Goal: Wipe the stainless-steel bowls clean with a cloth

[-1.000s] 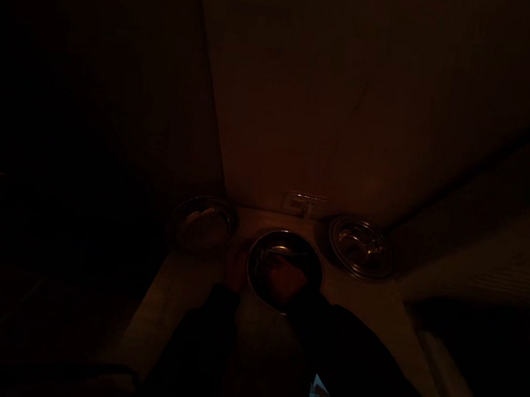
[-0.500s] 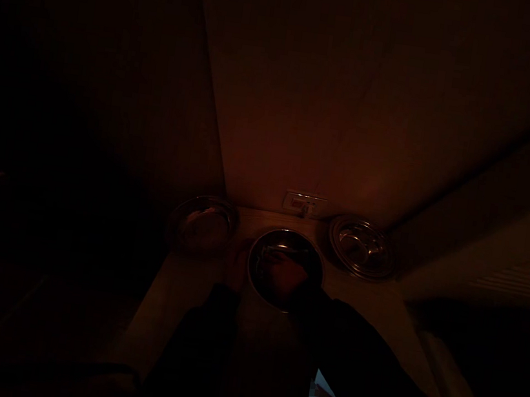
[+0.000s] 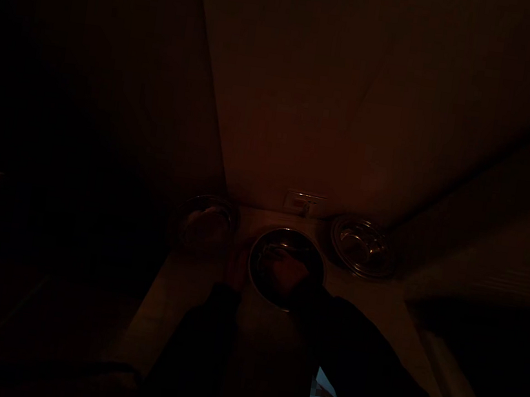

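The scene is very dark. A round metal bowl [image 3: 289, 230] stands in the middle of a light wooden table. My left hand [image 3: 237, 269] lies against its left side and appears to cup the outer wall; the separate fingers hardly show. Down inside the bowl is my right hand [image 3: 288, 270], its fingers pointing left into the shadow. Pale streaks show around those fingers, but I cannot make out the contents or whether anything is gripped. Dark sleeves cover both of my forearms.
Another metal bowl [image 3: 209, 199], with something pale inside, stands at the table's back left. At the back right are shiny nested metal bowls or dishes [image 3: 361, 245]. A wall outlet with a plug [image 3: 305, 202] is behind the middle bowl. The table [image 3: 174, 297] meets the wall.
The light has grown dimmer. Both hands and the bowls stay almost where they were; my right hand has barely shifted inside the bowl.
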The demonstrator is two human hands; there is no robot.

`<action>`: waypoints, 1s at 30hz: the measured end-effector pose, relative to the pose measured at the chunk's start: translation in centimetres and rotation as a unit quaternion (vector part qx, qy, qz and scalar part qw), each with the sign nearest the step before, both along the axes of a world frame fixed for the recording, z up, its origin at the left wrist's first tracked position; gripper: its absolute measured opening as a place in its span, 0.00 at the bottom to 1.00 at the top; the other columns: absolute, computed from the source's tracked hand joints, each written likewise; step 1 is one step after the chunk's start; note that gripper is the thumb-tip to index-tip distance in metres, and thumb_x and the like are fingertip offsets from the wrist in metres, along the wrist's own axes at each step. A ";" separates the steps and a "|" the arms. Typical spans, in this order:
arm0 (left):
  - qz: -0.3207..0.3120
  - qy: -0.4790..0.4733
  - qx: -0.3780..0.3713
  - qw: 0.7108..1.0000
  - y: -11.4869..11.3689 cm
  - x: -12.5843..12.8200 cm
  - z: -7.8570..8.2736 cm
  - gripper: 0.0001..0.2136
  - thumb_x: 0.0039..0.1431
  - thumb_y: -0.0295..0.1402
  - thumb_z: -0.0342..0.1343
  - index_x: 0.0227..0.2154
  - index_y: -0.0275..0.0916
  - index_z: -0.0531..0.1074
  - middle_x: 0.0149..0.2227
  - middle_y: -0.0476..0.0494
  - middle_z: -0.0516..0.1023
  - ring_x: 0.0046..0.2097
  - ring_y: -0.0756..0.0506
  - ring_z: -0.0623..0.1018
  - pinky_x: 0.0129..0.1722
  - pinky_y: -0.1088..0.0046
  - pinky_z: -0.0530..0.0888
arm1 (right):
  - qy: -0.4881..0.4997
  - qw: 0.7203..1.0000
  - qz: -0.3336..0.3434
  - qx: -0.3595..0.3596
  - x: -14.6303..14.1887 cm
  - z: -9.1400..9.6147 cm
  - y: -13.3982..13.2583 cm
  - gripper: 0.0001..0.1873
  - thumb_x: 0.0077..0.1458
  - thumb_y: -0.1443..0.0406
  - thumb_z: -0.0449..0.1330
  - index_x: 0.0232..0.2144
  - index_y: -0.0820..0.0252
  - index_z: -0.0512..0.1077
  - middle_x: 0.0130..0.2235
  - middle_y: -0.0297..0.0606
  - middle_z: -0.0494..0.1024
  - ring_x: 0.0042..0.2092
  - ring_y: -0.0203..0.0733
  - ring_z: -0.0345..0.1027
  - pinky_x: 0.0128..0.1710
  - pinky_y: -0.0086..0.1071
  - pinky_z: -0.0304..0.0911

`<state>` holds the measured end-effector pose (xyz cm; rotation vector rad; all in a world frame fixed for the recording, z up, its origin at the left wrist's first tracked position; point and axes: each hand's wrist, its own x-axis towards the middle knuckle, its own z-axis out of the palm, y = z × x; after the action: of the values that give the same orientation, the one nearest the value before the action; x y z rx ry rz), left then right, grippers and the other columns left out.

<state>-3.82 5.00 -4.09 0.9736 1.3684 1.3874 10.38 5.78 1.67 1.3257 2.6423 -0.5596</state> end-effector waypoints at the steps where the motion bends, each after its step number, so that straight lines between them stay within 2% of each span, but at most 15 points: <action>1: 0.003 0.001 -0.002 1.000 0.0 0.0 0.1 0.15 0.51 0.34 0.47 0.37 0.36 0.76 0.43 0.41 0.79 0.47 0.42 0.76 0.51 0.63 0.70 | 0.001 1.000 0.002 0.001 0.0 0.0 0.0 0.19 0.58 0.70 0.49 0.50 0.56 0.70 0.59 0.38 0.67 0.60 0.46 0.56 0.56 0.40 0.58; 7: 0.030 0.013 -0.016 0.999 -0.1 0.3 0.0 0.13 0.51 0.37 0.51 0.35 0.37 0.76 0.41 0.41 0.80 0.45 0.41 0.77 0.47 0.62 0.71 | 0.005 1.000 0.021 -0.001 -0.1 0.4 -0.6 0.20 0.57 0.72 0.50 0.51 0.60 0.70 0.58 0.41 0.67 0.59 0.45 0.57 0.59 0.39 0.54; 11: 0.021 0.013 -0.009 1.000 0.0 0.3 -0.4 0.14 0.52 0.37 0.51 0.37 0.37 0.75 0.41 0.41 0.80 0.45 0.42 0.76 0.48 0.62 0.71 | 0.004 1.000 0.024 -0.011 -0.1 0.8 -0.8 0.21 0.57 0.72 0.50 0.51 0.59 0.70 0.58 0.41 0.68 0.59 0.45 0.57 0.58 0.39 0.56; 15: 0.013 0.013 -0.004 1.000 0.0 0.2 -0.4 0.14 0.52 0.36 0.50 0.37 0.37 0.76 0.42 0.41 0.79 0.46 0.42 0.76 0.49 0.63 0.70 | -0.006 1.000 -0.008 -0.012 0.0 1.1 -0.5 0.19 0.57 0.70 0.50 0.49 0.55 0.71 0.55 0.41 0.71 0.57 0.49 0.60 0.49 0.42 0.65; 18: 0.023 0.017 -0.010 1.000 0.0 0.2 -0.1 0.13 0.51 0.35 0.50 0.36 0.37 0.76 0.41 0.42 0.80 0.45 0.42 0.76 0.49 0.63 0.70 | -0.011 0.999 -0.028 -0.009 0.0 1.2 -0.2 0.19 0.57 0.69 0.50 0.50 0.57 0.71 0.53 0.45 0.72 0.54 0.50 0.64 0.43 0.42 0.69; 20: 0.027 0.018 -0.013 0.999 -0.1 0.2 -0.1 0.13 0.51 0.35 0.50 0.36 0.37 0.76 0.41 0.42 0.80 0.45 0.42 0.76 0.48 0.63 0.71 | -0.008 1.000 -0.026 -0.007 0.1 1.1 0.0 0.20 0.57 0.69 0.50 0.51 0.59 0.70 0.53 0.47 0.72 0.55 0.49 0.63 0.45 0.42 0.68; 25: 0.027 0.016 -0.024 0.999 0.0 0.3 -0.3 0.14 0.52 0.36 0.49 0.37 0.37 0.75 0.41 0.41 0.79 0.46 0.42 0.76 0.49 0.63 0.70 | 0.010 1.000 0.009 -0.002 0.2 0.3 -0.2 0.20 0.58 0.71 0.49 0.50 0.59 0.71 0.57 0.42 0.69 0.59 0.48 0.57 0.54 0.41 0.61; 30: 0.015 0.008 -0.024 1.000 -0.1 0.5 0.4 0.16 0.54 0.33 0.48 0.43 0.37 0.75 0.49 0.41 0.77 0.53 0.42 0.73 0.56 0.63 0.66 | 0.017 0.999 0.038 -0.010 0.2 0.0 -0.9 0.18 0.57 0.72 0.52 0.47 0.56 0.74 0.56 0.41 0.70 0.60 0.46 0.57 0.59 0.41 0.55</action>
<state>-3.34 4.94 -3.74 0.9383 1.4284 1.3660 10.59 4.90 1.64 1.2142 2.6938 -0.6032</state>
